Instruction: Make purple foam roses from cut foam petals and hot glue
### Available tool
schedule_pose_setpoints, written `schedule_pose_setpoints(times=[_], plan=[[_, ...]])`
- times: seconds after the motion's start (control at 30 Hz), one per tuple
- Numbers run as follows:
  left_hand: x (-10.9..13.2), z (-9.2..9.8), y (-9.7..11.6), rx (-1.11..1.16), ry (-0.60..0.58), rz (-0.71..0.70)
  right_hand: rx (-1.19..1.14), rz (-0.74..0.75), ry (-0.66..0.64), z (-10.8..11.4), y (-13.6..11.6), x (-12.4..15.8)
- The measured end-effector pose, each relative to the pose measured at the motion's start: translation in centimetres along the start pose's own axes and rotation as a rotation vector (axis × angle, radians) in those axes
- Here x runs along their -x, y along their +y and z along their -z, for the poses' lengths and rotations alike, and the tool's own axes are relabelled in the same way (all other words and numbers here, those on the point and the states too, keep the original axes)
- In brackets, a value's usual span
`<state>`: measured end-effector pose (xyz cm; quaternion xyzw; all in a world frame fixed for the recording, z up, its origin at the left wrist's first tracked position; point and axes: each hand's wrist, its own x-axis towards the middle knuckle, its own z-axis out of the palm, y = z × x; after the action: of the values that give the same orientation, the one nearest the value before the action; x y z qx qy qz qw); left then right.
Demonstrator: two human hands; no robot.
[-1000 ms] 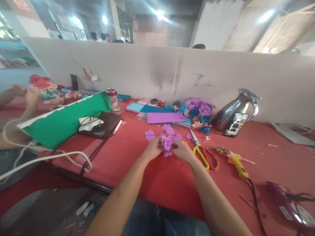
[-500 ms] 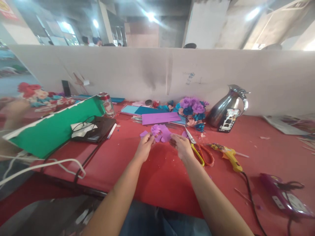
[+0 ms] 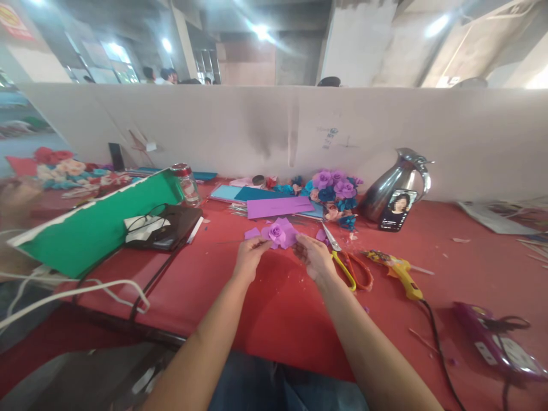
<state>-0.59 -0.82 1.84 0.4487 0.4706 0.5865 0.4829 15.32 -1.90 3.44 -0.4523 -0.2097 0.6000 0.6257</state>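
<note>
A purple foam rose [image 3: 279, 233] sits between my two hands above the red table [image 3: 265, 302]. My left hand [image 3: 249, 257] pinches it from the left, fingers closed on its edge. On the rose's right side, my right hand [image 3: 314, 256] has its fingers curled against the petals. Loose purple petal pieces [image 3: 252, 233] lie just beyond the hands.
Yellow-handled scissors [image 3: 342, 264] and a yellow glue gun [image 3: 398, 269] lie right of my hand. Purple and blue foam sheets [image 3: 278, 205], a bunch of finished flowers [image 3: 336, 194], a steel jug [image 3: 391, 182] with a phone [image 3: 396, 210], a green board [image 3: 94, 225], and a power strip [image 3: 492, 342].
The rose was lifted away from me and turned; it now faces up between my fingertips, farther out over the table than a second ago.
</note>
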Motion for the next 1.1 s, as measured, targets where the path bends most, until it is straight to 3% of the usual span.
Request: schedule_pose_setpoints(times=[0.2, 0.37, 0.7, 1.1], plan=[[0.1, 0.1, -0.1, -0.086, 0.008, -0.061, -0.024, -0.013, -0.031, 0.0, -0.1, 0.2], [0.2, 0.1, -0.3, -0.19, 0.081, -0.152, -0.041, 0.005, -0.033, 0.0, 0.0, 0.4], [0.2, -0.2, -0.9, -0.231, 0.114, -0.163, -0.145, -0.031, 0.021, -0.9, 0.2, 0.7], [0.4, -0.8, -1.3, -0.382, 0.131, -0.212, -0.218, 0.025, -0.018, -1.7, 0.8, 1.3]])
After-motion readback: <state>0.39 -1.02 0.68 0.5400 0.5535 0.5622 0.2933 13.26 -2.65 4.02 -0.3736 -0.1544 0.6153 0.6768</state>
